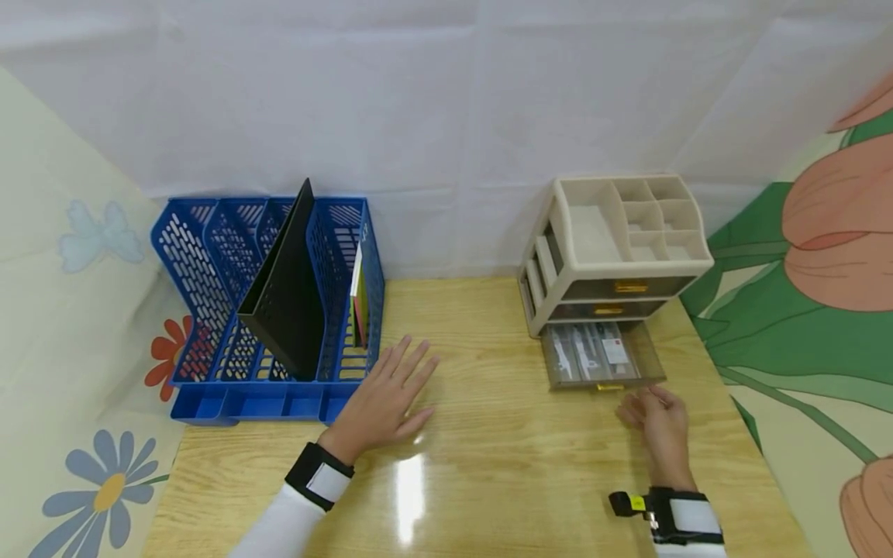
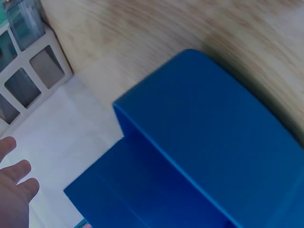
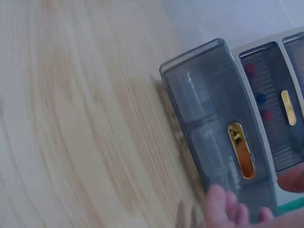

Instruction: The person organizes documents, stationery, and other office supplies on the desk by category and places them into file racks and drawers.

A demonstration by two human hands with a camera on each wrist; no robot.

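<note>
My left hand [image 1: 382, 399] is spread with straight fingers at the front right corner of the blue file organizer [image 1: 261, 401], holding nothing. Its fingers [image 2: 16, 175] show at the left edge of the left wrist view. A white desktop drawer unit [image 1: 635, 267] stands on the right, its bottom drawer [image 1: 603, 372] pulled out with clear-wrapped items [image 1: 575, 353] inside. My right hand [image 1: 656, 422] is at that drawer's front right corner, fingers loosely bent; whether they touch it I cannot tell. In the right wrist view, the drawer's gold handle [image 3: 242, 151] is beyond its fingertips.
A black folder [image 1: 289, 302] leans in the organizer, and thin booklets [image 1: 359, 302] stand in its right slot. The drawer unit's upper two drawers [image 1: 628, 288] are shut, below open top compartments. Both stand on a wooden table [image 1: 481, 434] before a white cloth [image 1: 446, 132].
</note>
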